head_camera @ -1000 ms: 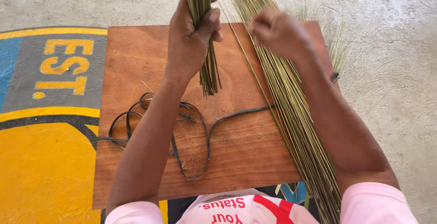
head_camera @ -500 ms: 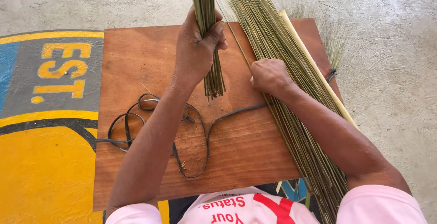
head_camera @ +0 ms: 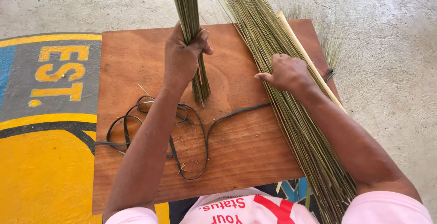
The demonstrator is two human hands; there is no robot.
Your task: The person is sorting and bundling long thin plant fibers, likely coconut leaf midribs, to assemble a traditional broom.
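My left hand [head_camera: 183, 56] grips a thin bundle of green sticks [head_camera: 189, 10], held upright with its cut ends resting on a brown wooden board [head_camera: 132, 65]. My right hand [head_camera: 287, 73] lies fingers-down on a large heap of long green sticks [head_camera: 291, 124] that runs diagonally across the board's right side. A pale flat stick [head_camera: 302, 53] lies along the heap's right edge. A black strap [head_camera: 150, 128] is looped loosely on the board under my left forearm.
The board sits on a grey concrete floor [head_camera: 387, 69]. A painted yellow, blue and grey marking [head_camera: 41, 137] covers the floor at the left. A small dark object [head_camera: 328, 74] lies at the board's right edge.
My right hand has come down from the raised sticks onto the large heap. The left hand keeps the upright bundle in place.
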